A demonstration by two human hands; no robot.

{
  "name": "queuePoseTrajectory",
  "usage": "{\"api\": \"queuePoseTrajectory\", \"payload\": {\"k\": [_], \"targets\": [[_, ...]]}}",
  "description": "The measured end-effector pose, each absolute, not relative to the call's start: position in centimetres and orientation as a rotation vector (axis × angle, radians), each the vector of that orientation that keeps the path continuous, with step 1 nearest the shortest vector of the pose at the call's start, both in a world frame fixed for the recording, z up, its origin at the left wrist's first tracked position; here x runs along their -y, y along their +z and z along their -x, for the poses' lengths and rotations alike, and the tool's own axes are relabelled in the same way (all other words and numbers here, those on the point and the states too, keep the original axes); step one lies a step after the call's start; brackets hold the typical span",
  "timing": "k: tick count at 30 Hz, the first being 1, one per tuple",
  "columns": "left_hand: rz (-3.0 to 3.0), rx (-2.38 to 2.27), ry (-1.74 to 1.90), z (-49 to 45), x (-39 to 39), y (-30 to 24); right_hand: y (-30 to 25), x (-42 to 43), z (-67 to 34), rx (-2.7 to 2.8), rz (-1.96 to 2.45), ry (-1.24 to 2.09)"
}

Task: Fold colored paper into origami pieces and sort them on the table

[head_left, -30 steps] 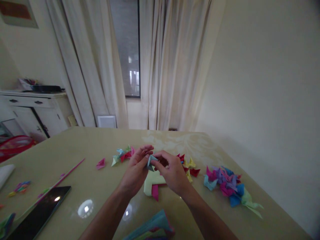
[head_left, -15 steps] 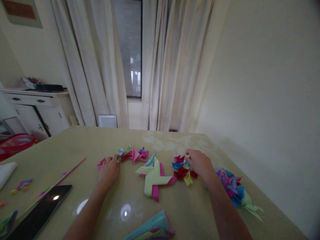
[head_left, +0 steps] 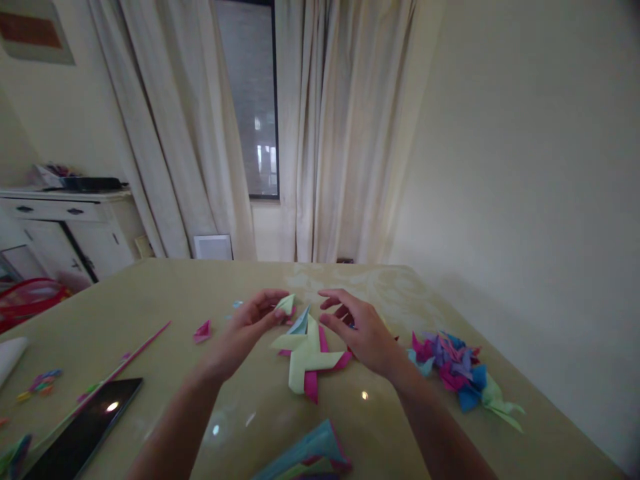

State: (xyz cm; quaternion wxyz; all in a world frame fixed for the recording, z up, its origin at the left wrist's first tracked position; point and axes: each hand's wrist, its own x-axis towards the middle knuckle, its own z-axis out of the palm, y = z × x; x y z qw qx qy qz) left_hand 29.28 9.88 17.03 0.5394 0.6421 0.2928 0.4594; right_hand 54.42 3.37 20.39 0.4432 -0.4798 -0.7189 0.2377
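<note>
Between the thumb and fingers of my left hand (head_left: 257, 317) is a small pale green folded paper piece (head_left: 287, 304), pinched above the table. My right hand (head_left: 353, 327) is open, its fingers and thumb apart, facing the left one. Below and between both hands lies a green and pink paper pinwheel (head_left: 306, 360) with a light blue tip. Most of the colourful folded papers behind my hands are hidden by them. One pink folded paper (head_left: 203, 331) lies left of my left wrist. Nearest me is a blue folded paper fan (head_left: 305, 453), cut off by the lower edge.
On the right lies a heap of purple, blue and pink folded papers (head_left: 455, 367) with a green paper bird (head_left: 500, 403). To the left are a black phone (head_left: 85, 427), a long pink stick (head_left: 145, 343) and small coloured pieces (head_left: 45, 383). A wall borders the table's right side.
My left hand has moved right and picked up the pale green paper piece, leaving the pink one behind. My right hand has moved left toward it, with its fingers opened.
</note>
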Motion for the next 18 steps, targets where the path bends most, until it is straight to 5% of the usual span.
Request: {"api": "queuePoseTrajectory", "payload": {"k": [7,14,18], "targets": [[-1.579,-0.595,0.939,-33.0,-8.6,16.1,20.5,-2.9,-53.8,1.716,1.146,0.382],[-1.811,-1.735,1.288,-25.5,-14.4,11.0,20.4,-4.6,-59.6,1.895,1.857,0.027],[-1.844,-2.384,0.745,-20.0,-15.9,6.5,19.7,-5.2,-61.7,1.888,2.199,-0.037]]}}
